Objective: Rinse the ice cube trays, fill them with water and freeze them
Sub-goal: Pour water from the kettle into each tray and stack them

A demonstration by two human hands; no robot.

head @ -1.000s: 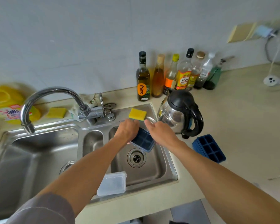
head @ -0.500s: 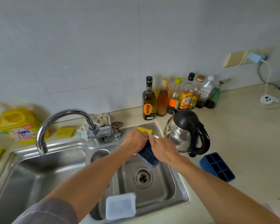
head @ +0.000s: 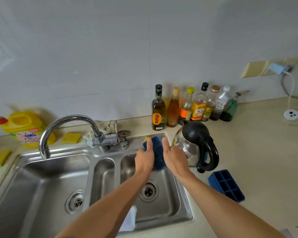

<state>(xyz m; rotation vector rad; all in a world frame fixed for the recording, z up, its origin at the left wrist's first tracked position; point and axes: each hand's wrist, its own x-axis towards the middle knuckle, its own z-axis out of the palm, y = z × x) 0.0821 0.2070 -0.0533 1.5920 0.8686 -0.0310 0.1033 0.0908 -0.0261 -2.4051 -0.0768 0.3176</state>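
Blue ice tray (head: 157,152) gripped between left hand (head: 144,158) and right hand (head: 175,158), its side edges hidden, yellow sponge (head: 146,139) barely showing behind

A white tiled wall (head: 93,48) backs the beige countertop (head: 268,152) and carries yellowish plates (head: 255,69), perhaps sockets.

Left grip (head: 144,159), right grip (head: 175,159), apparently curled

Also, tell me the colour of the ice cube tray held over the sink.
Dark blue: the ice cube tray, head view.
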